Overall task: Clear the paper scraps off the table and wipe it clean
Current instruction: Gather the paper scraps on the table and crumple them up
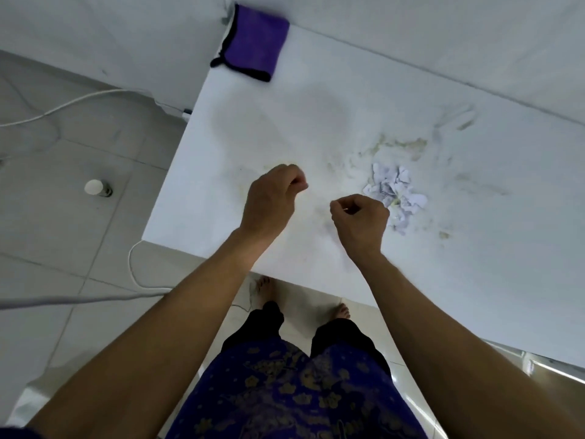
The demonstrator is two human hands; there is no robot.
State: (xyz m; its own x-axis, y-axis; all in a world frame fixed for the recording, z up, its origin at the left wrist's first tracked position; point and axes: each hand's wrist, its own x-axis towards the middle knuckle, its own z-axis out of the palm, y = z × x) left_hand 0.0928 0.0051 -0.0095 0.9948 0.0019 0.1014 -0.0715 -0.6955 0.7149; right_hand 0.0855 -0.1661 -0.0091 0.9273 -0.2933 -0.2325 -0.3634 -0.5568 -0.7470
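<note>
A pile of crumpled white paper scraps (395, 193) lies on the white table (316, 122), right of centre. Yellowish stains and smears (402, 147) spread around and behind the pile. A folded purple cloth with black trim (253, 42) sits at the table's far left corner. My left hand (272, 198) hovers over the table's near left part, fingers loosely curled, with nothing visible in it. My right hand (361, 220) hovers just left of the scraps, also loosely curled, with nothing seen in it.
A white wall borders the table's far side. The tiled floor (63, 217) at left carries white cables (133, 264) and a small white round object (95, 187). My bare feet stand at the table's near edge (285, 280).
</note>
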